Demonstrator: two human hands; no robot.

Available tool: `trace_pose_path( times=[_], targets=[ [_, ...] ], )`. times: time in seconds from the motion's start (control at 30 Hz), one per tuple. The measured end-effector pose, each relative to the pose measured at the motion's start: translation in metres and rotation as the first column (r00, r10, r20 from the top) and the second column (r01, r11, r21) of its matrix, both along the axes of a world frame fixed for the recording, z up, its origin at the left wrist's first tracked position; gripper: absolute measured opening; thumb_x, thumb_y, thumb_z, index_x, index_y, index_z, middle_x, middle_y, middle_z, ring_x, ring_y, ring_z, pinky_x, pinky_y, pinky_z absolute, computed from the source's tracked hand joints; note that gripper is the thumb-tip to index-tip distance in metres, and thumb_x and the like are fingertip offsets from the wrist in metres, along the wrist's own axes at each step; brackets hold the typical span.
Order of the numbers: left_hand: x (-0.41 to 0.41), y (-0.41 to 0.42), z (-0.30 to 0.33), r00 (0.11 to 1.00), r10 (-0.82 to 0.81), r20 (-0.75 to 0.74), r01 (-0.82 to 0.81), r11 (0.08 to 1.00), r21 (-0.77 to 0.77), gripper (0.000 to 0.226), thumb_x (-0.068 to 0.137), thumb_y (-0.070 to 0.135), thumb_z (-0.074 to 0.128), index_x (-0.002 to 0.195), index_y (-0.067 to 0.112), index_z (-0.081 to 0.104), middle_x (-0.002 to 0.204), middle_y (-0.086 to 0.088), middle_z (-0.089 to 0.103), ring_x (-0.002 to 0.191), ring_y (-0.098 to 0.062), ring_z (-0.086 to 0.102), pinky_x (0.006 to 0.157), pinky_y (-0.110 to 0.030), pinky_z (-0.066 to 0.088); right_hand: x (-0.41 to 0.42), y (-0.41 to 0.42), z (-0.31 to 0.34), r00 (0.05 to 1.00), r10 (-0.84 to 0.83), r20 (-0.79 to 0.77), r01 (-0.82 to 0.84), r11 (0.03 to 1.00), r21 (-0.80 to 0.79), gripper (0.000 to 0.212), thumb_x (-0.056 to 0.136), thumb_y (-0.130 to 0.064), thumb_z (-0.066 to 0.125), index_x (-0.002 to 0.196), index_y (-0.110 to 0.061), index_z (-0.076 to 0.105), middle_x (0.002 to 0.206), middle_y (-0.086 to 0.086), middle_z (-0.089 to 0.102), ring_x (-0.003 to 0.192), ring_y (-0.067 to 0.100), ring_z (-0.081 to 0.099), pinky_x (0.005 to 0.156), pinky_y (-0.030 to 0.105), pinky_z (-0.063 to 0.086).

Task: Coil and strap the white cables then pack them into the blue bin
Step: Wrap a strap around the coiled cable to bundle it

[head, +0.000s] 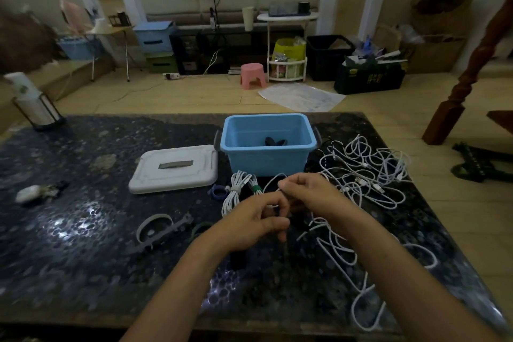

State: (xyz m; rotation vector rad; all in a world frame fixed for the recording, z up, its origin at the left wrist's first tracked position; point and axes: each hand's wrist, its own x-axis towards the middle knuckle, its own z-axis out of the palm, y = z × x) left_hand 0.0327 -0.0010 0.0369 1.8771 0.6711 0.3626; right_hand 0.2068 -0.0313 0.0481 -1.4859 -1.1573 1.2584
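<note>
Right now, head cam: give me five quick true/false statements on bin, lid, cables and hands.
1. The blue bin stands open, its white lid lying on the table to its left. True.
2. The bin is packed full of white coils. False: only a small dark item shows inside.
3. Strapped coils lie on the table in front of the bin. True.
4. The loose cables are piled left of the lid. False: they lie right of the bin.
5. Left hand and right hand both pinch a white cable. True.
</note>
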Motion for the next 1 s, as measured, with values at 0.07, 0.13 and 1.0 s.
trace_pose_path(
  times=[0.07, 0.13, 1.0],
  targets=[
    [-0.0013, -0.0006, 0.0039, 1.000, 0.006, -0.003, -0.006, 1.000, 0.001, 0.012, 0.097, 0.008, 0.059, 0.092, 0.002, 0.050, 0.076, -0.013, 0.070, 0.053, -0.006, 0.050, 0.051, -0.018, 0.037, 0.0020, -0.0025, -0.0008, 0.996, 0.044, 0.073, -0.041, 0.998, -0.042, 0.010, 0.093, -0.019, 0.069, 0.098, -0.011, 0.072, 0.084, 0.006, 0.073, 0.067, 0.005, 0.067, 0.056, 0.013, 0.048],
    [-0.0009, -0.0015, 0.0048, 1.000, 0.001, 0.000, -0.001, 1.000, 0.001, 0.012, 0.097, 0.007, 0.059, 0.093, 0.000, 0.049, 0.076, -0.013, 0.069, 0.051, -0.002, 0.050, 0.050, -0.015, 0.037, 0.0033, -0.0038, -0.0031, 0.992, 0.046, 0.118, -0.041, 0.998, -0.039, 0.008, 0.091, -0.012, 0.069, 0.096, -0.007, 0.073, 0.078, 0.003, 0.073, 0.062, 0.001, 0.065, 0.053, 0.011, 0.045],
    [0.0067, -0.0013, -0.0004, 0.945, 0.327, -0.020, -0.318, 0.930, 0.182, 0.022, 0.101, 0.029, 0.051, 0.089, 0.010, 0.050, 0.069, -0.002, 0.073, 0.057, -0.011, 0.060, 0.062, -0.041, 0.047, -0.0062, 0.0020, -0.0010, 0.975, -0.217, -0.051, 0.223, 0.947, 0.232, 0.006, 0.089, -0.007, 0.072, 0.084, -0.008, 0.068, 0.075, 0.005, 0.073, 0.068, 0.012, 0.070, 0.060, 0.021, 0.055]
  ],
)
